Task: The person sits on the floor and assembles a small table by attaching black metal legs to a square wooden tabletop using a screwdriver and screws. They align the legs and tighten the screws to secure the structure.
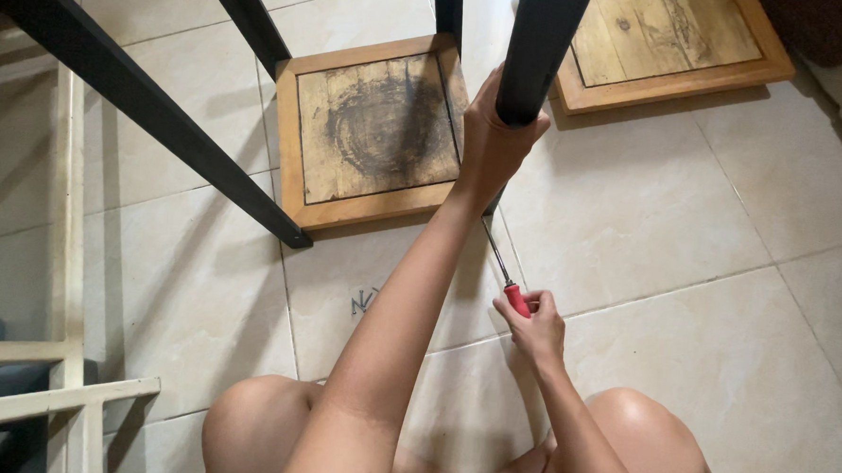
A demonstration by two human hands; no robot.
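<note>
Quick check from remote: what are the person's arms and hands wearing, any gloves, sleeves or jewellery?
Nothing shows on them. The left hand and right hand are bare, with no gloves and no rings visible. Both forearms are uncovered up to the bottom edge of the picture, with no sleeves, watch or wristbands in view.

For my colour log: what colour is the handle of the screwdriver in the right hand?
Red, on the thin metal-shafted screwdriver gripped by the right hand; seen in the head view.

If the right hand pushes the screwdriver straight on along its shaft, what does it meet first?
The right hand aims the screwdriver up toward the left hand gripping the black leg. The tip is hidden behind that wrist, so it likely meets the leg's base or the wooden stool top first; depth is unclear.
</note>
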